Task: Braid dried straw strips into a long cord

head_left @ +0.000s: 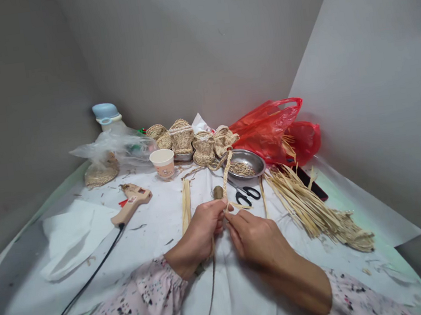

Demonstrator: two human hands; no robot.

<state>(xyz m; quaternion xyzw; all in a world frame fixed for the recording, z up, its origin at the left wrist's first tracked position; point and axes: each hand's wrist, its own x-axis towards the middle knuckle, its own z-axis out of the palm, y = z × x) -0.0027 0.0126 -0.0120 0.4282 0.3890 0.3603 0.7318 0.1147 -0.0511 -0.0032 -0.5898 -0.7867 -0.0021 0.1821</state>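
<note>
Left hand (197,231) and right hand (256,239) close together at mid-counter, fingers curled, both pinching a flat plaited straw braid (227,176). Braid rises from the grip toward the far side, passing just left of a steel bowl (244,163) holding straw scraps. Thin brown cord (213,296) trails from the hands to the near edge. Just beyond the hands: small brown roll (218,192), black-handled scissors (247,193). To the right, a loose bundle of straw strips (310,206). To the left, a hot glue gun (133,201) with black cable (79,280) running nearward. Far side: woven straw sandals (181,136), a paper cup (163,163), a red plastic bag (269,131). White sheet (233,304) covers the counter.
</note>
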